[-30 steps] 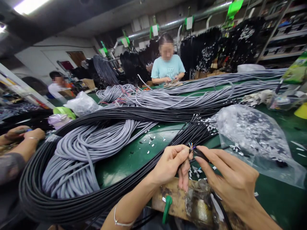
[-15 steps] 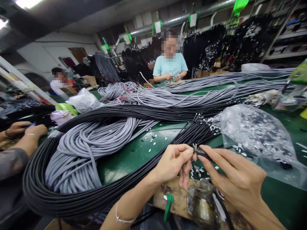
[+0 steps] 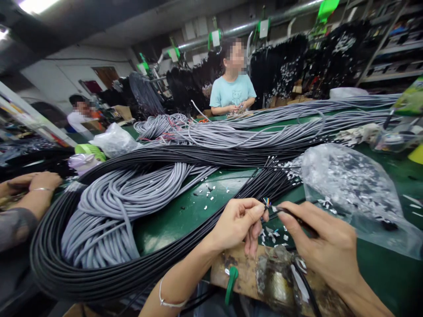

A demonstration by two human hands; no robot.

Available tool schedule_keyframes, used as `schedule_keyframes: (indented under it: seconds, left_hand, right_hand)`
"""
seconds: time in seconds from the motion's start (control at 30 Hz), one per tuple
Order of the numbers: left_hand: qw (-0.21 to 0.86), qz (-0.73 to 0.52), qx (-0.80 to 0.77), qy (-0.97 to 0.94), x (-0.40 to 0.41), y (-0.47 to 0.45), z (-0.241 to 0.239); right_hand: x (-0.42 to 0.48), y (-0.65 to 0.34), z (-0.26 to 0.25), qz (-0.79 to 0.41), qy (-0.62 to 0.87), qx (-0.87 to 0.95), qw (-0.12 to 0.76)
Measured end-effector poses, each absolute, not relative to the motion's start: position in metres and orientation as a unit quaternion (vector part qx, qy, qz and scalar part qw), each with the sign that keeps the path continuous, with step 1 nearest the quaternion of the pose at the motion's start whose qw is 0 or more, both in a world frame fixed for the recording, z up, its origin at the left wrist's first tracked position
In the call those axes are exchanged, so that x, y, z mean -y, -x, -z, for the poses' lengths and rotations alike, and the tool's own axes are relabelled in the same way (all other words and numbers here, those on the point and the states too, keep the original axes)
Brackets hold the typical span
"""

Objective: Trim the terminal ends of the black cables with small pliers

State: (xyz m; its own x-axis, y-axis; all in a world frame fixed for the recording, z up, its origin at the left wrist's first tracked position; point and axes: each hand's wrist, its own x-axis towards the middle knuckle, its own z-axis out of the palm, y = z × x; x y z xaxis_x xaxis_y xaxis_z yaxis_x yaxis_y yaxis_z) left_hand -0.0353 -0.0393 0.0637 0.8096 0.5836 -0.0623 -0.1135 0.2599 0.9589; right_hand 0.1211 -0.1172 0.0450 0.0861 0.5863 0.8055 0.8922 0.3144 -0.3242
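Pinched between the thumb and fingers of my left hand is the end of a black cable. Its thin coloured wires fan out beyond the fingertips. My right hand is closed around a slim dark tool, mostly hidden by the fingers, so its kind is unclear. The tool's tip is close to the wires; whether it touches them I cannot tell. Under both hands is a worn brown board with a green handle-like piece and a tape-wrapped lump.
A big bundle of black cables curves around grey cable coils on the green table. To the right lies a clear bag of scraps. One co-worker sits opposite; another's hands are at the left.
My right hand has shifted slightly left and its fingers have closed further around the tool. My left hand stays nearly still. The co-worker opposite has raised and turned their head.
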Motion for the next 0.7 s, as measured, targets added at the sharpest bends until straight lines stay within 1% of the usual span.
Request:
schedule_keyframes:
  seconds: [0.1,0.2,0.3,0.4,0.47,0.5,0.63,0.67,0.7]
  left_hand:
    - [0.742,-0.255,-0.220,-0.580,0.040,0.034,-0.062]
    - [0.717,-0.275,-0.231,-0.598,0.042,0.032,-0.061]
    - [0.699,-0.278,-0.238,-0.614,0.044,0.031,-0.059]
    - [0.680,-0.268,-0.253,-0.634,0.044,0.031,-0.057]
    - [0.662,-0.260,-0.257,-0.655,0.044,0.032,-0.057]
    - [0.652,-0.258,-0.254,-0.666,0.043,0.032,-0.057]
    - [0.650,-0.262,-0.233,-0.674,0.042,0.032,-0.058]
    - [0.659,-0.261,-0.230,-0.667,0.041,0.032,-0.059]
    - [0.669,-0.261,-0.229,-0.657,0.041,0.031,-0.059]
  right_hand:
    - [0.115,-0.123,-0.044,0.049,0.575,0.624,0.527]
    - [0.113,-0.122,-0.041,-0.052,0.580,0.626,0.519]
    - [0.111,-0.118,-0.041,-0.085,0.556,0.631,0.535]
    - [0.111,-0.114,-0.045,-0.060,0.526,0.631,0.567]
    - [0.111,-0.114,-0.048,-0.064,0.524,0.629,0.570]
    - [0.111,-0.115,-0.049,-0.090,0.528,0.626,0.567]
    - [0.110,-0.117,-0.050,-0.278,0.526,0.577,0.559]
    - [0.110,-0.117,-0.050,-0.293,0.525,0.562,0.568]
    - [0.110,-0.118,-0.050,-0.284,0.529,0.549,0.582]
